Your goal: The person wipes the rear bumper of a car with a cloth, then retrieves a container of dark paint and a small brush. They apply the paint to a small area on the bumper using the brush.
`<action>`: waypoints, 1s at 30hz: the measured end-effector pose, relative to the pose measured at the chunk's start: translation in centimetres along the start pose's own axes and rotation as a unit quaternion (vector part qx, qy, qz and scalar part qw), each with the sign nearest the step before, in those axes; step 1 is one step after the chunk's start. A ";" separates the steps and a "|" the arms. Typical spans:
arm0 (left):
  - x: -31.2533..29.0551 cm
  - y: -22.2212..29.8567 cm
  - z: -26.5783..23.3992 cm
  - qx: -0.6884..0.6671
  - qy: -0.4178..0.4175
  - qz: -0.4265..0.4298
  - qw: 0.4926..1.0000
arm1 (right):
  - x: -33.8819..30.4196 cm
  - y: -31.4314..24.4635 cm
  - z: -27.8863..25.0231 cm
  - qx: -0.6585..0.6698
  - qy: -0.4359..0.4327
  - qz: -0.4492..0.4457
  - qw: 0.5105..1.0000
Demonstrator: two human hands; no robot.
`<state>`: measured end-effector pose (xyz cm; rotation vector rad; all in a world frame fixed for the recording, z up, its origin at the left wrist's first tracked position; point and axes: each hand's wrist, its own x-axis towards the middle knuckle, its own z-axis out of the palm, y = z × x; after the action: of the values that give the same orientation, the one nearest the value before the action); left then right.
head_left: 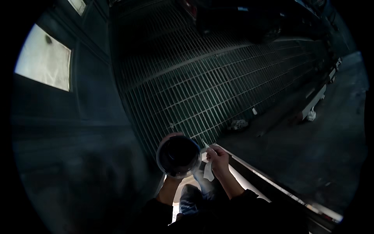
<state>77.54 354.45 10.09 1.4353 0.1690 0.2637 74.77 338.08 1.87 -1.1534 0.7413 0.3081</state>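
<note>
My left hand point(171, 137) grips a round dark container point(179, 156), a cup or small pot with a pale rim, its open mouth facing up at me; only fingertips show over its far edge. My right hand point(218, 158) is just to its right, almost touching the rim, and pinches a thin white strip or stick point(207, 167) that hangs down from the fingers. Both forearms come up from the lower edge in dark sleeves. The inside of the container is too dark to see.
A metal floor grating point(202, 78) spreads ahead. A dark wall with a lit pane point(44, 58) stands left. A pale rail point(280, 189) runs diagonally at right, beside a dark floor point(323, 148) with small white scraps point(237, 124). My shoes point(191, 199) show below.
</note>
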 end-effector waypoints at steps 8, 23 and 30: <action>11.2 2.7 -4.3 -0.031 -0.012 -0.047 0.998 | 2.6 -16.5 4.7 0.001 -0.021 -0.097 0.995; 36.0 12.2 -8.0 -0.032 -0.124 -0.049 0.990 | 9.1 -27.1 17.6 0.074 0.147 -0.199 0.966; 50.8 10.9 -4.6 0.041 -0.231 -0.015 0.972 | 16.9 -31.0 21.1 0.047 0.205 -0.245 0.946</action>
<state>124.20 374.28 22.50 1.5372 -0.1802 -0.1072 112.83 342.41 16.96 -1.2825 0.7900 -0.3939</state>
